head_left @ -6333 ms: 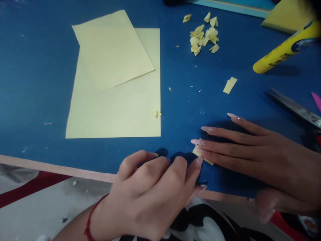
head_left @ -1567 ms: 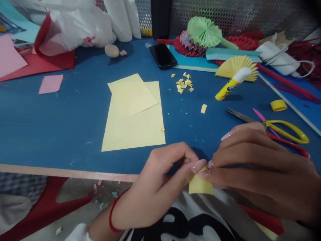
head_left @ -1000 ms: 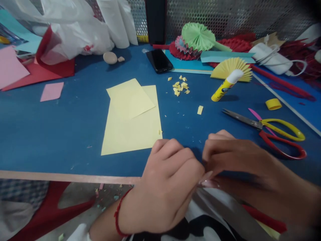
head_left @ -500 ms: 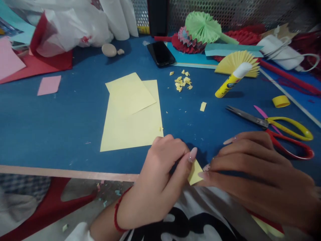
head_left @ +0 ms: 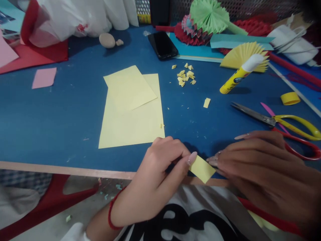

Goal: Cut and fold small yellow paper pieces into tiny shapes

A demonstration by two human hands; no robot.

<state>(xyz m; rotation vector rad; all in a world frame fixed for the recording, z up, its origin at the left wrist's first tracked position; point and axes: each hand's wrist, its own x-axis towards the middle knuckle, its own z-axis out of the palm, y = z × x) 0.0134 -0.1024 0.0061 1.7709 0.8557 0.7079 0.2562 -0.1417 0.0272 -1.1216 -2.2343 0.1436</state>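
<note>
My left hand (head_left: pixel 160 177) rests at the table's front edge, its thumb and fingers pinching a small yellow paper piece (head_left: pixel 203 168). One end of that piece sticks out past the thumb, slightly bent. Close to its right corner is my right hand (head_left: pixel 260 164), fingertips drawn together and somewhat blurred; whether they grip anything is hidden. Beyond my left hand lie a large yellow sheet (head_left: pixel 130 130) and a smaller yellow sheet (head_left: pixel 130 87) overlapping it. Tiny folded yellow pieces (head_left: pixel 185 76) are heaped farther back, and a yellow paper scrap (head_left: pixel 207 102) lies nearer.
Scissors (head_left: pixel 269 120) lie just beyond my right hand. A glue stick (head_left: pixel 240 74) stands tilted and uncapped, its yellow cap (head_left: pixel 290 98) to the right. A phone (head_left: pixel 162 45), paper fans (head_left: pixel 210 16), a stone (head_left: pixel 107 40) and a plastic bag (head_left: pixel 72 20) line the back.
My right thumb has come off the yellow paper piece and the right hand has shifted to the right. More of the piece now shows. The left hand keeps its pinch.
</note>
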